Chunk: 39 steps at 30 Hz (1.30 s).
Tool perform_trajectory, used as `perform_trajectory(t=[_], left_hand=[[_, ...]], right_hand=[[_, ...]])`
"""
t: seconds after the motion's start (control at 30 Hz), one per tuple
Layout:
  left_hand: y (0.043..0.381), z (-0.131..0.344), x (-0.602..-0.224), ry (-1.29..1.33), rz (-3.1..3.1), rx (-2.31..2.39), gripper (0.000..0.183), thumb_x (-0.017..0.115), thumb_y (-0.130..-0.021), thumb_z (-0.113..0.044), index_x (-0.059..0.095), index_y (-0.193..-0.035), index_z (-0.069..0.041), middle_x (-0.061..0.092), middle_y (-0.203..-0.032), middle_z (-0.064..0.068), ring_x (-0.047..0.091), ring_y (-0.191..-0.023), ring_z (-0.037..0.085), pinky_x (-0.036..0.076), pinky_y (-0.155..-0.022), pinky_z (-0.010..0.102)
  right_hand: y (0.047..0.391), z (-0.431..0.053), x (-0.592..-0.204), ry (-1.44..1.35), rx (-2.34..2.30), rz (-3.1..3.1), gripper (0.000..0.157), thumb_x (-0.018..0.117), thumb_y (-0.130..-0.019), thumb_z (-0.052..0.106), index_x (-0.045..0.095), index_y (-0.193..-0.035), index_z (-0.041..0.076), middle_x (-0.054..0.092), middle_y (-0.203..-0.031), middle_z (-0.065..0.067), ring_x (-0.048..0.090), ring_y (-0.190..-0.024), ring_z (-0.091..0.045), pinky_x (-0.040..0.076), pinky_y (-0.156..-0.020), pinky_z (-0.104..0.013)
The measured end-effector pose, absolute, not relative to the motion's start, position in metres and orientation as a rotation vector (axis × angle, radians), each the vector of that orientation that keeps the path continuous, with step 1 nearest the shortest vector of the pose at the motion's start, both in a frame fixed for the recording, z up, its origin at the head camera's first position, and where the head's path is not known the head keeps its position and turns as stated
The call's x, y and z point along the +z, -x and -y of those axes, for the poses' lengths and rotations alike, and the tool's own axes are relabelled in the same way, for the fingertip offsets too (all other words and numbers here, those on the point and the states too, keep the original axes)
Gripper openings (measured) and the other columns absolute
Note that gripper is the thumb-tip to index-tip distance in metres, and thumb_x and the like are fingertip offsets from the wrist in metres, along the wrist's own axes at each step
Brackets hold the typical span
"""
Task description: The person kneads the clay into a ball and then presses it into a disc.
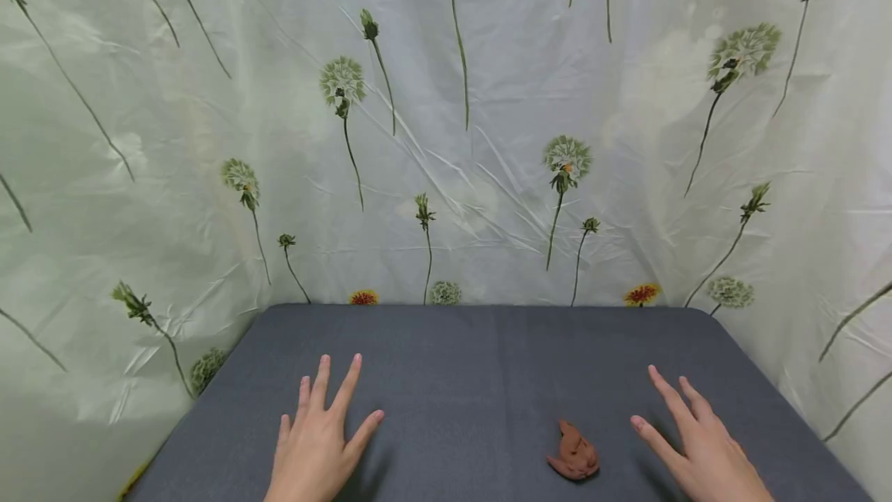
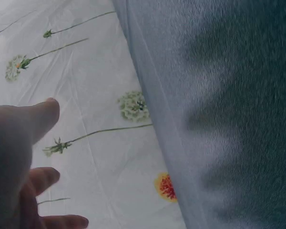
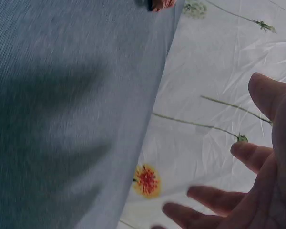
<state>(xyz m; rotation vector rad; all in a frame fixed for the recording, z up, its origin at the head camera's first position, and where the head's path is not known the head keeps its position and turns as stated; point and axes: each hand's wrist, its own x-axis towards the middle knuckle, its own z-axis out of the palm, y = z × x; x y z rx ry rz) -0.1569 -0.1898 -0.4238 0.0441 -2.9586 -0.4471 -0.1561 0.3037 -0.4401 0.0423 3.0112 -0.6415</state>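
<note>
A small reddish-brown lump (image 1: 575,453), which looks like modelling clay, lies on the grey table toward the front right. Its shape is uneven, with a pointed tip at the top and another at the left. My right hand (image 1: 704,444) hovers to the right of the lump, fingers spread, touching nothing. Over the left part of the table my left hand (image 1: 317,432) is held with fingers spread and holds nothing. In the right wrist view only an edge of the lump (image 3: 163,5) shows at the top. The left wrist view shows the left hand (image 2: 19,157) without any object.
The grey cloth-covered table (image 1: 446,362) has rounded far corners. Behind it and along both sides hangs a pale, shiny curtain (image 1: 446,161) printed with dandelions and stems. Shadows of both hands fall on the tabletop.
</note>
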Motion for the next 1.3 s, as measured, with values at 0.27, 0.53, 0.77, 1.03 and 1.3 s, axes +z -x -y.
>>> perform_trajectory(t=[0.27,0.53,0.77,1.03,1.3], left_hand=[[0.152,0.188,-0.431,0.114,2.819,-0.850,0.079,0.076,-0.100,-0.048,0.039,-0.168,-0.028,0.045,-0.161,0.025,0.070,-0.117,0.046,0.059,-0.079,0.058],[0.156,0.190,-0.448,0.243,2.757,-1.566,0.075,0.075,-0.103,-0.035,0.038,-0.167,-0.024,0.061,-0.147,0.025,0.075,-0.117,0.038,0.065,-0.073,0.038],[0.164,0.192,-0.456,0.210,2.705,-2.055,0.080,0.068,-0.108,-0.036,0.025,-0.172,-0.014,0.060,-0.146,0.028,0.073,-0.118,0.035,0.066,-0.079,0.045],[0.165,0.199,-0.466,0.222,2.619,-2.242,0.076,0.061,-0.112,-0.031,0.019,-0.172,-0.009,0.058,-0.145,0.028,0.071,-0.120,0.031,0.065,-0.084,0.051],[0.170,0.201,-0.472,0.175,2.613,-2.305,0.078,0.062,-0.111,-0.035,0.020,-0.171,-0.008,0.061,-0.143,0.026,0.072,-0.119,0.029,0.065,-0.086,0.051]], right_hand=[[0.163,-0.290,-0.445,0.063,-0.878,-2.927,0.077,0.063,-0.107,0.053,0.041,-0.165,0.008,0.056,-0.144,-0.030,0.070,-0.114,-0.040,0.059,-0.080,-0.053],[0.173,-0.272,-0.456,0.090,-1.159,-2.709,0.063,0.069,-0.105,0.043,0.055,-0.155,0.006,0.067,-0.142,-0.021,0.073,-0.100,-0.018,0.062,-0.081,-0.042],[0.174,-0.264,-0.465,0.131,-1.253,-2.590,0.061,0.068,-0.106,0.041,0.056,-0.153,0.003,0.072,-0.123,-0.007,0.067,-0.088,-0.014,0.058,-0.071,-0.035],[0.173,-0.258,-0.470,0.237,-1.443,-2.403,0.059,0.072,-0.105,0.029,0.056,-0.148,-0.008,0.070,-0.110,-0.006,0.060,-0.070,-0.014,0.054,-0.061,-0.032],[0.175,-0.255,-0.470,0.217,-1.487,-2.357,0.044,0.074,-0.103,0.023,0.067,-0.135,-0.006,0.072,-0.102,-0.003,0.063,-0.077,-0.012,0.053,-0.062,-0.030]])
